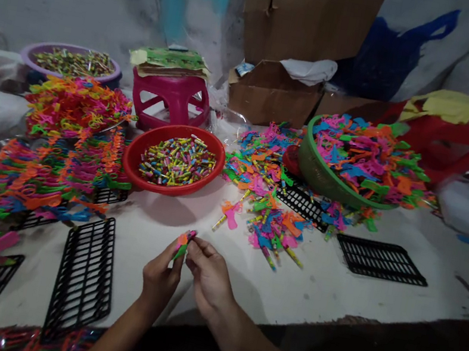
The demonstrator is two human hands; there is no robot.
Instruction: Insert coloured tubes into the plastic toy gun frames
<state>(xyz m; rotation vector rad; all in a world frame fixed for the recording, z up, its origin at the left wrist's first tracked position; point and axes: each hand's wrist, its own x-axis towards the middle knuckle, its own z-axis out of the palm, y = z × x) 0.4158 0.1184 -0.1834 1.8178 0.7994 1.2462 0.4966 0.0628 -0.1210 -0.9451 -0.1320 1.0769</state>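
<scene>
My left hand (159,280) and right hand (208,274) meet just above the white worktop (323,288), both closed in a fingertip pinch on one small plastic piece (183,243), pink, orange and green. It sits between my thumbs and forefingers, clear of the surface. A black grid tray (84,276) lies to my left. Beyond my hands are a red bowl (135,173) of little coloured tubes and a loose pile of coloured pieces (273,228).

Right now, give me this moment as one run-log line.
left hand: pinches plastic piece | right hand: pinches same piece | ahead: red bowl of small rolls
</scene>
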